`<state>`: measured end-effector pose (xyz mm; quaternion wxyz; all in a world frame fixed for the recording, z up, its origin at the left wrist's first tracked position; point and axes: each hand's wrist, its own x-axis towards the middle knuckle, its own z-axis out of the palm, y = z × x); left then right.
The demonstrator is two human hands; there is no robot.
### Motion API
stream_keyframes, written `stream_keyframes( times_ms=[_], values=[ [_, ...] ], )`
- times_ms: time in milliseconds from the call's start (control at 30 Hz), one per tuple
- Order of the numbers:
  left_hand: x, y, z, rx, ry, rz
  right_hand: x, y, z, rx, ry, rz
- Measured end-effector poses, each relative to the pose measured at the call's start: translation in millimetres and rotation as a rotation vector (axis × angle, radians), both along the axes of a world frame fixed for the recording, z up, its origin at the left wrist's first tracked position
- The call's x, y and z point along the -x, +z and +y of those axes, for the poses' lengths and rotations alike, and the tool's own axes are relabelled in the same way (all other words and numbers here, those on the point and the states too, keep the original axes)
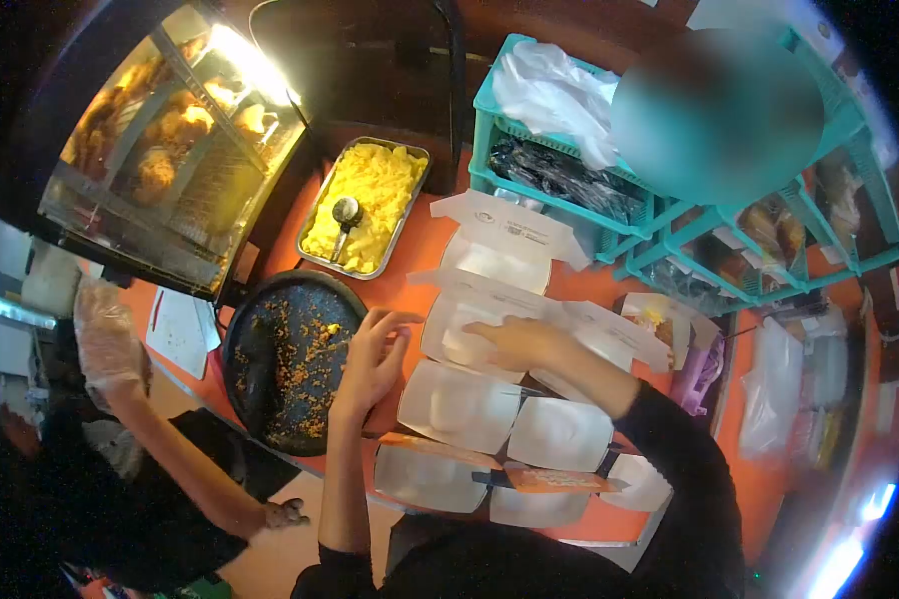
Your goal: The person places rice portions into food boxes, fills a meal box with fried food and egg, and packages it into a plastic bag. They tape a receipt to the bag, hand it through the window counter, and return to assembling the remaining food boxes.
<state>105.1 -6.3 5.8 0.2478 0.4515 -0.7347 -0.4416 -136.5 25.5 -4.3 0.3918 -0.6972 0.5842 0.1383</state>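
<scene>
My right hand (524,344) reaches with outstretched fingers into an open white takeaway box (451,334) and touches its inside. Between the mortar and that box, my left hand (375,359) is held with its fingers apart and nothing visible in it. The dark stone mortar (300,399) holds orange-brown crumbs, and a black pestle (259,364) lies along its left side. Another open white box (494,262) stands behind. Nearer to me are several more open boxes (459,404), with no food visible in them.
Behind the mortar stands a metal tray (425,172) of yellow food with a spoon (346,213). A lit display case (140,215) fills the back left, teal crates (569,200) the back right. At left is a co-worker's plastic-gloved hand (110,334). One box (677,329) contains food.
</scene>
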Motion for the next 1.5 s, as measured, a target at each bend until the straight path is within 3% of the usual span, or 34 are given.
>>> stream_keyframes(
  times_ms=[100, 167, 267, 333, 567, 633, 667, 733, 867, 933, 1033, 1167, 1233, 1300, 1367, 1400, 1433, 1500],
  values=[
    [13.0, -33.2, -29.1, -0.134, -0.231, -0.028, -18.1, -67.8, -7.4, 0.191, 0.142, 0.119],
    [10.2, -65.5, -44.0, -0.189, -0.359, -0.117, -25.7, -73.0, -9.5, 0.116, 0.122, 0.141],
    [5.2, -72.6, -58.6, -0.381, -0.526, -0.378, -27.0, -83.5, -4.1, 0.134, 0.036, 0.067],
    [4.3, -75.0, -60.6, -0.421, -0.554, -0.422, -27.3, -93.3, -1.7, 0.135, -0.069, 0.04],
    [0.7, -86.0, -54.7, -0.334, -0.589, -0.363, -28.1, -86.8, 0.6, 0.209, 0.007, 0.239],
    [2.5, -79.8, -57.7, -0.36, -0.607, -0.383, -31.2, -93.5, -5.0, 0.687, 0.072, 0.175],
    [3.5, -77.6, -58.5, -0.384, -0.629, -0.403, -33.1, -97.3, -8.8, 0.684, 0.071, 0.174],
    [1.1, -85.0, -56.9, -0.4, -0.629, -0.388, -42.3, -93.0, -25.3, 0.346, 0.031, 0.175],
    [2.6, -83.3, -57.5, -0.417, -0.64, -0.386, -49.8, -100.1, -37.8, 0.38, 0.075, 0.171],
    [0.3, -86.1, -57.1, -0.408, -0.635, -0.358, -56.1, -85.4, -45.0, 0.176, 0.066, 0.196],
    [1.4, -89.7, -58.3, -0.432, -0.639, -0.324, -71.4, -94.0, -50.8, 0.13, 0.183, 0.238],
    [3.4, -75.0, -60.2, -0.437, -0.625, -0.387, -66.0, -97.3, -58.4, 0.168, 0.188, 0.206],
    [-5.9, -74.9, -59.2, -0.426, -0.597, -0.315, -44.1, -69.6, -58.9, 0.234, -0.042, 0.14],
    [-17.4, -69.1, -64.8, -0.429, -0.57, -0.24, -14.1, -40.1, -44.9, 0.224, -0.096, -0.015],
    [-26.1, -43.5, -80.4, -0.41, -0.513, -0.216, 13.8, 19.3, -15.1, 0.252, -0.321, -0.368],
    [-26.5, -39.3, -86.5, -0.309, -0.417, -0.152, 24.6, 75.5, -10.6, 0.016, -0.377, -0.28],
    [-22.1, -39.2, -94.9, -0.308, -0.42, -0.15, 38.7, 97.2, 13.5, 0.016, -0.589, -0.406],
    [-10.5, -39.2, -113.4, -0.195, -0.164, -0.047, 71.0, 133.7, 67.6, 0.116, -0.928, -0.497]
  ],
)
